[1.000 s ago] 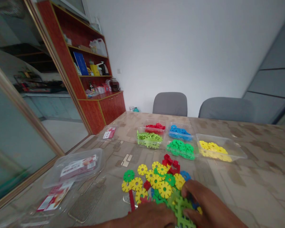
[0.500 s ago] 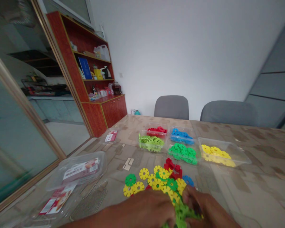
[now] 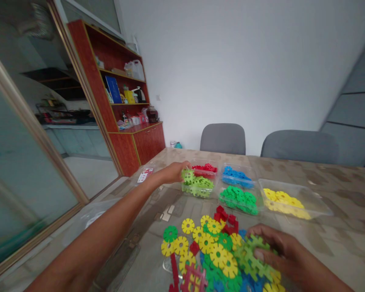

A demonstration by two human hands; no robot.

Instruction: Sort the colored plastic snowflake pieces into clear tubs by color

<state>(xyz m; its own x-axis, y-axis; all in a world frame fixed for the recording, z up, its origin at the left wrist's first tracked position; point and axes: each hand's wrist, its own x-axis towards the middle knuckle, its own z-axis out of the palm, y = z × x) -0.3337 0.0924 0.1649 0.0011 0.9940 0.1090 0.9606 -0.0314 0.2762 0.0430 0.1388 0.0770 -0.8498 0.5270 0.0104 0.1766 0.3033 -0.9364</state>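
My left hand (image 3: 174, 172) reaches out over the table and grips a light green cross-shaped piece (image 3: 188, 175) above the clear tub of light green pieces (image 3: 197, 187). My right hand (image 3: 275, 247) rests near the front edge, its fingers curled on a light green lattice piece (image 3: 250, 254) at the right side of a mixed pile of yellow, green, red and blue pieces (image 3: 211, 247).
Further clear tubs hold red pieces (image 3: 204, 168), blue pieces (image 3: 236, 175), dark green pieces (image 3: 239, 198) and yellow pieces (image 3: 284, 199). Two grey chairs (image 3: 223, 138) stand behind the table. A wooden shelf unit (image 3: 121, 101) is at the left, and a small lid (image 3: 143, 175) lies near it.
My left hand has left the pile and stretched forward to the light green tub with a piece in it. My right hand has shifted right on the pile.
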